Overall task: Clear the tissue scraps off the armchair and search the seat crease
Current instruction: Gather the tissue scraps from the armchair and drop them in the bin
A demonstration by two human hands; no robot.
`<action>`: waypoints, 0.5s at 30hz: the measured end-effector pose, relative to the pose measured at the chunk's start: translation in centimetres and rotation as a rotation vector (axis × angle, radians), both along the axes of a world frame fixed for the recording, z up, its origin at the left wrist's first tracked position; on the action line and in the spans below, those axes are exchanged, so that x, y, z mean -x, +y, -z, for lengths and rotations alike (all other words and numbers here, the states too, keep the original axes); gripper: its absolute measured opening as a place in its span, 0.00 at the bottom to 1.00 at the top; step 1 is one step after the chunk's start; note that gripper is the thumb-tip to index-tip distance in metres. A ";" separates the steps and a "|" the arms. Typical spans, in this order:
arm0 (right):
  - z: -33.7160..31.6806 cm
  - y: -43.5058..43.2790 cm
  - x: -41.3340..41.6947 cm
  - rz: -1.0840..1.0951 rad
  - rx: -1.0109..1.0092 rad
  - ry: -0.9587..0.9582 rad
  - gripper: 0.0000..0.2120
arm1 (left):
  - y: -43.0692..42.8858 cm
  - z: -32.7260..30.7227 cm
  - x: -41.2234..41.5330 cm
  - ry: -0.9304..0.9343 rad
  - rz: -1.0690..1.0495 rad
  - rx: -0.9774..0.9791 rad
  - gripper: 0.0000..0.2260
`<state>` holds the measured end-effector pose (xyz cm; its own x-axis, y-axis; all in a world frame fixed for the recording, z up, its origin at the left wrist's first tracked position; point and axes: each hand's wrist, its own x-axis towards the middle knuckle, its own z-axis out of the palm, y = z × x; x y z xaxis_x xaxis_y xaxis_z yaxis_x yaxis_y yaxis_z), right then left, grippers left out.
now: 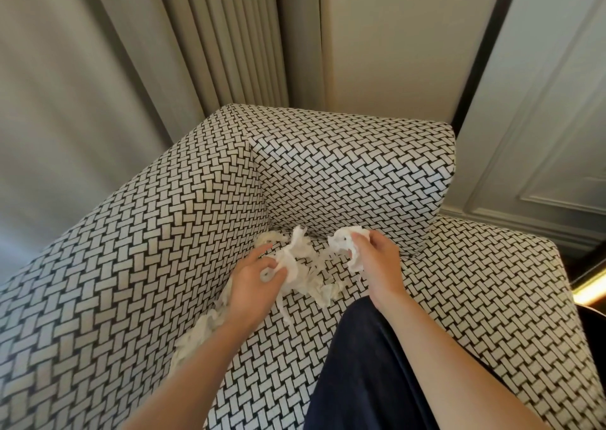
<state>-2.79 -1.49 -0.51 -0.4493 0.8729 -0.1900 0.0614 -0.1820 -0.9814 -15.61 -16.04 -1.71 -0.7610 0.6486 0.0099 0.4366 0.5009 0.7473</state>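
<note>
An armchair point(137, 265) in black-and-white woven-pattern fabric fills the view. White tissue scraps point(314, 275) lie bunched on its seat near the back corner crease. My left hand point(255, 282) pinches a torn strip from that bunch. My right hand point(377, 259) grips a crumpled wad of tissue point(344, 244) just above the seat. More tissue scraps point(200, 331) trail along the crease under my left forearm, partly hidden by it.
My leg in dark blue cloth point(367, 370) presses on the seat's front. Grey curtains point(98, 52) hang behind the left armrest. A panelled wall point(541, 118) stands to the right of the backrest point(354, 167).
</note>
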 end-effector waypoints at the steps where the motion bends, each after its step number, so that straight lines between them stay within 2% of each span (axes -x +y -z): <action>1: 0.0 0.0 0.0 -0.003 0.008 0.003 0.05 | 0.1 -0.4 -0.2 -0.035 0.017 -0.015 0.04; 7: -0.3 0.1 -0.5 0.000 0.024 0.024 0.03 | 1.2 -2.5 -0.9 -0.244 -0.053 -0.161 0.08; 12: -0.6 0.7 -1.9 0.070 0.244 0.191 0.08 | 2.3 -3.9 -1.4 -0.339 -0.075 -0.209 0.07; 15: -0.8 1.5 -4.1 0.102 0.345 0.271 0.07 | 3.4 -4.6 -2.1 -0.350 -0.067 -0.228 0.06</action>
